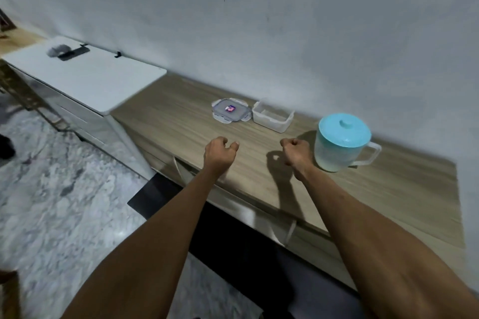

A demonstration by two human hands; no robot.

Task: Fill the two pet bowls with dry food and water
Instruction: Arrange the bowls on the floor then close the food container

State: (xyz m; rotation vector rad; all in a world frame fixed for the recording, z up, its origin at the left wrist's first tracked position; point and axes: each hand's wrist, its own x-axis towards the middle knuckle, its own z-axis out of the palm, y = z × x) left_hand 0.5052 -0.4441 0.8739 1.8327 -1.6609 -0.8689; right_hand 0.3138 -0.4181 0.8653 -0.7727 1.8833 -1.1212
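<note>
A translucent jug with a turquoise lid (342, 141) stands on the wooden counter (181, 122) by the wall, its handle pointing right. A clear rectangular container (272, 118) sits open further left, and its lid (231, 110) lies flat beside it. No pet bowls are in sight. My left hand (219, 154) hovers over the counter's front part, fingers curled with nothing in them. My right hand (295, 154) is a loose fist just left of the jug, not touching it. What the container holds cannot be made out.
A white appliance or cabinet top (85, 77) adjoins the counter on the left, with a dark object (72, 53) on it. A marbled floor (64, 189) lies below left. The wall (259, 21) runs right behind the counter. Drawer handles show along the counter's front.
</note>
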